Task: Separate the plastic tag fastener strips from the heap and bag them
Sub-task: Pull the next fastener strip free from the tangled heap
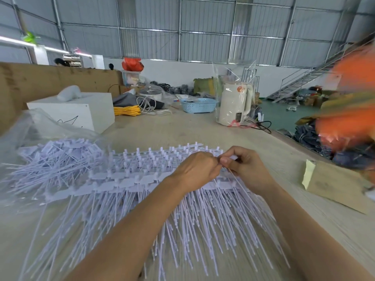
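Observation:
A wide heap of white plastic tag fastener strips [142, 191] lies across the table in front of me, heads away and thin tails fanned toward me. My left hand [194, 169] and my right hand [243, 167] meet over the heap's right part. Both pinch the head end of one white strip [233, 158], whose thin tail runs down to the right. To the left lies a clear plastic bag [40, 138] holding several loose separated strips [56, 159].
A white box [81, 112] stands behind the bag. A brown cardboard piece [334, 185] lies at the right. Further back are a cream kettle in clear wrap [235, 104], a blue basket [198, 105] and yellow cord [126, 110]. A blurred orange shape [349, 98] fills the right edge.

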Available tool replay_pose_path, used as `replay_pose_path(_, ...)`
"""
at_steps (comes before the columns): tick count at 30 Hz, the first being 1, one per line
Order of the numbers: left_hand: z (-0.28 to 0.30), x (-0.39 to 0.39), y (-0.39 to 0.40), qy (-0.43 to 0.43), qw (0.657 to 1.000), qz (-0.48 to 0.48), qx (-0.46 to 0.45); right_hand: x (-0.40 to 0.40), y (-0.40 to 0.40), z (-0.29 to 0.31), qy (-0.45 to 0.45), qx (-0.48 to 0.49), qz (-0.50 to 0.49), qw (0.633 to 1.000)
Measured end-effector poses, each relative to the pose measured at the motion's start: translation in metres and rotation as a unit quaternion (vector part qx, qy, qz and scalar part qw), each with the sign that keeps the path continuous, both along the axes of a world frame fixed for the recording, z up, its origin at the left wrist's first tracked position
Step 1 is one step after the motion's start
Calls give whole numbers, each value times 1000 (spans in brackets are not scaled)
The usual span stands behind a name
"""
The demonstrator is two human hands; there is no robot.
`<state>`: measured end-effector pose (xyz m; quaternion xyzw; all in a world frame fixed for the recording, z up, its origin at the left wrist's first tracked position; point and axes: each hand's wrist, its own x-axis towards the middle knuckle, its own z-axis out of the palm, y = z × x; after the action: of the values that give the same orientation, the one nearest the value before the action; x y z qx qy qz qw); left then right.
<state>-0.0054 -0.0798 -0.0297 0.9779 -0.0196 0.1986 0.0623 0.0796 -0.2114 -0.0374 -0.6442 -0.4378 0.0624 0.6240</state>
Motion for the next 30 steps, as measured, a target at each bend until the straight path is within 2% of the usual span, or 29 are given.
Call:
replay_pose_path(2, -1, -3, 4, 8, 998, -19, -53, -1, -2, 1, 6, 16, 34, 999)
replay_pose_path(4, -1, -7, 6, -18, 984, -49, -172, -4, -2, 2, 16, 30, 54, 998)
replay_pose_path(6, 4, -12, 4, -53, 965, -60, -249, -6, 1, 5, 41, 53, 54, 996)
replay_pose_path(11, 27, -17, 1, -64, 943, -71, -319, -14, 5, 16, 158, 141, 95, 973)
replay_pose_path(14, 33, -17, 3, -48, 938, -76, -334, -18, 4, 19, 198, 150, 121, 961)
replay_pose_path(20, 23, -20, 2, -55, 905, -59, -418, -21, 8, 17, 258, 121, 136, 949)
replay_pose_path(21, 20, -21, 3, -52, 894, -61, -440, -19, 9, 17, 291, 137, 134, 937)
replay_pose_path(23, 16, -23, 4, -48, 871, -84, -482, -10, 5, 19, 396, 212, 133, 883)
replay_pose_path(24, 15, -23, 3, -56, 869, -94, -483, -5, 1, 20, 425, 244, 125, 862)
replay_pose_path(25, 13, -24, 2, -71, 873, -98, -472, -1, -2, 20, 431, 254, 111, 859)
replay_pose_path(27, 11, -23, 0, -95, 892, -89, -433, 1, -2, 19, 404, 216, 77, 885)
replay_pose_path(30, 7, -22, -2, -50, 934, -66, -349, -4, 6, 16, 347, 138, 31, 927)
